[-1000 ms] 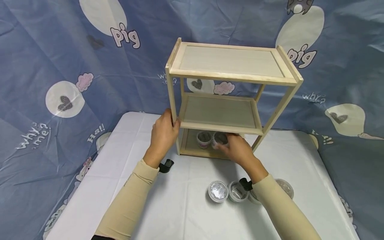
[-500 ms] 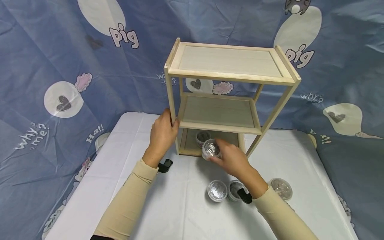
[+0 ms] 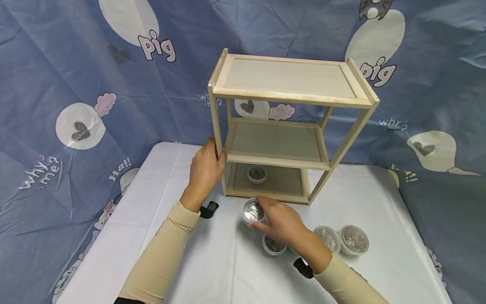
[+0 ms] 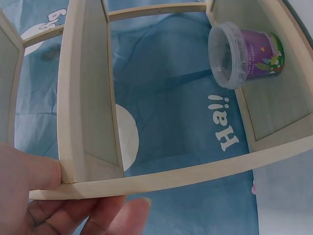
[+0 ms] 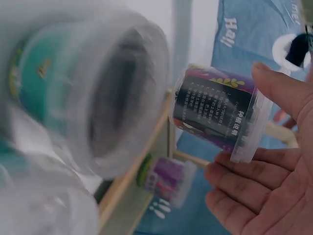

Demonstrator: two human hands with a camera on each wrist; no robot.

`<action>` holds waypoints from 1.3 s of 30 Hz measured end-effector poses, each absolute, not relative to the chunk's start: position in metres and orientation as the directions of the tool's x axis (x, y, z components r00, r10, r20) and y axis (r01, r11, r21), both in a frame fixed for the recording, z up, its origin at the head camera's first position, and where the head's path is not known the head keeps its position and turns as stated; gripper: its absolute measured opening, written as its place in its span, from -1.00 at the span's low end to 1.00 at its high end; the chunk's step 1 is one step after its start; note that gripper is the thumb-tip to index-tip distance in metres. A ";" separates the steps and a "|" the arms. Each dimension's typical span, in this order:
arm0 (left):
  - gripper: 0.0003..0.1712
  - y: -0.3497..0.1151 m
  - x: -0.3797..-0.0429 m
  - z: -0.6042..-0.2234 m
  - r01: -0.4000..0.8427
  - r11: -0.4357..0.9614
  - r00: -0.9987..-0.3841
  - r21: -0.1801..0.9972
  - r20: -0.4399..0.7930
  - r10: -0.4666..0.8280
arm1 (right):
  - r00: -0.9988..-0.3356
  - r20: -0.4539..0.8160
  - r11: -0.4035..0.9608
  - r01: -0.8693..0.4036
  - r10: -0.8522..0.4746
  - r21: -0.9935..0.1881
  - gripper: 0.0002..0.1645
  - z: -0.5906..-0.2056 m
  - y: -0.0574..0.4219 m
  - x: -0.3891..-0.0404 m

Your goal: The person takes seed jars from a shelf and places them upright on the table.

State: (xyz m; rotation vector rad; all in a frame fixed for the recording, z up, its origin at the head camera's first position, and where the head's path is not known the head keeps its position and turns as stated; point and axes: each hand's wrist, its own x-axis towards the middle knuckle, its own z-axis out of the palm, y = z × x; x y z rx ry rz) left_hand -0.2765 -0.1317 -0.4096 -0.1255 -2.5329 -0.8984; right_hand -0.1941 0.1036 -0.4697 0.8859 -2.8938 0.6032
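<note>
A small wooden rack (image 3: 273, 143) with three levels stands on the table. My left hand (image 3: 205, 166) grips its left front post at the middle shelf, thumb in front and fingers behind, as the left wrist view shows. In front of the rack, my right hand (image 3: 282, 219) holds a small lidded plastic tub (image 3: 252, 210) by the rim between thumb and fingers. In the right wrist view this tub (image 5: 215, 107) has a dark label with a purple band. Another clear-rimmed tub (image 3: 257, 176), with a purple label (image 4: 259, 54), sits on the bottom shelf at the left.
On the white tablecloth (image 3: 220, 261), lidded tubs stand in a row below and right of my right hand: a near one (image 3: 274, 245), one by the forearm (image 3: 327, 238) and a rightmost one (image 3: 354, 240). A patterned blue cloth (image 3: 182, 97) hangs behind the rack.
My right hand has brought a tub out from the bottom shelf, forward and to the left, over the table. The left hand keeps its grip on the post.
</note>
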 end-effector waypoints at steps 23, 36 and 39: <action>-0.79 -0.132 -0.276 -0.410 0.228 0.785 -0.895 0.576 0.441 -0.063 | -0.754 0.120 0.697 -0.647 -0.646 -0.310 -0.09 -0.515 0.101 -0.168; -0.78 -0.133 -0.277 -0.411 0.229 0.784 -0.895 0.577 0.441 -0.063 | -0.722 0.144 0.665 -0.684 -0.677 -0.299 -0.07 -0.523 0.101 -0.166; -0.79 -0.132 -0.277 -0.411 0.229 0.783 -0.895 0.578 0.441 -0.063 | -0.725 0.133 0.671 -0.680 -0.676 -0.295 -0.07 -0.524 0.101 -0.166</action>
